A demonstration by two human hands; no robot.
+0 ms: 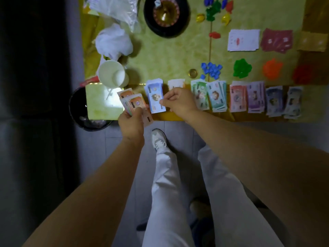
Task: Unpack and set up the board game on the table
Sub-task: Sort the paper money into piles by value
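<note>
Nearest, two legs in pale trousers (169,184) and a white shoe (159,139) are on the tiled floor (178,129). Just beyond them, the left hand (130,123) grips a fan of orange notes (130,101), with the fingers curled around its lower end. At 3 o'clock from it, the right hand (178,102) pinches a blue note (155,98) between thumb and fingers, over a blue pile (154,82) at the near edge of the bench (169,56). I cannot tell if the note rests on the pile.

From there toward 3 o'clock runs a row of sorted money: a green pile (199,97), a teal pile (217,98), a pink pile (237,100), a purple pile (254,99) and grey-blue piles (284,102). A black bin (80,107) stands at 9 o'clock from the left hand, partly under the bench corner.

Farther, a paper cup (112,73) is at 11 o'clock from the left hand. Heaps of blue pieces (211,68), green pieces (242,68) and orange pieces (272,68) lie behind the money. Beyond these lie white cards (243,40) and red cards (276,41). Farthest, at 12 o'clock, is a roulette wheel (166,15), with crumpled plastic bags (114,41) at its 8 o'clock.
</note>
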